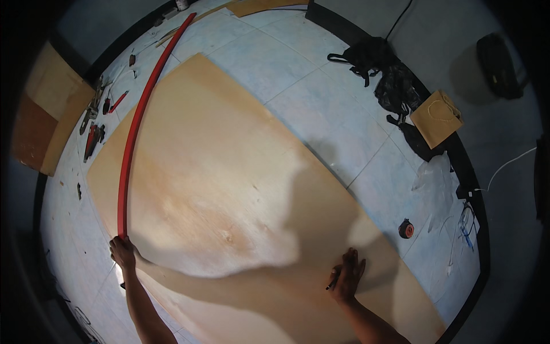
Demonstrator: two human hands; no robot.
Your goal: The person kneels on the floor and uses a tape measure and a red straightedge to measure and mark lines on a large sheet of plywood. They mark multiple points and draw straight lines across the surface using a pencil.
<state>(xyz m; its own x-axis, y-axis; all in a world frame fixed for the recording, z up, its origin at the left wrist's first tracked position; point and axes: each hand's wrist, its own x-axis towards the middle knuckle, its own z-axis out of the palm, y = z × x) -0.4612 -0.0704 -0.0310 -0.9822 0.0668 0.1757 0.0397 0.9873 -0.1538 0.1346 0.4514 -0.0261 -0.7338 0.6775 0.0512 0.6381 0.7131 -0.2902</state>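
Note:
A large sheet of plywood [206, 172] lies flat on the floor, pale with browner patches. Along its left part runs a long red bar [136, 123], which looks curved in this wide view; its far end reaches past the sheet. My left hand [123, 252] is closed around the bar's near end, by the sheet's left edge. Over the right part of the sheet, my right hand [346, 276] rests on the wood with a dark pen [332, 283] held in it. Some of its fingers stretch forward. Shadows of my head and arms fall across the plywood.
Pliers [90, 140] and other hand tools lie on the tiles at left, near leaning boards [43, 109]. To the right are a tape measure [406, 229], a clear plastic bag [432, 183], black bags [395, 89] and a brown paper bag [435, 120] along the wall.

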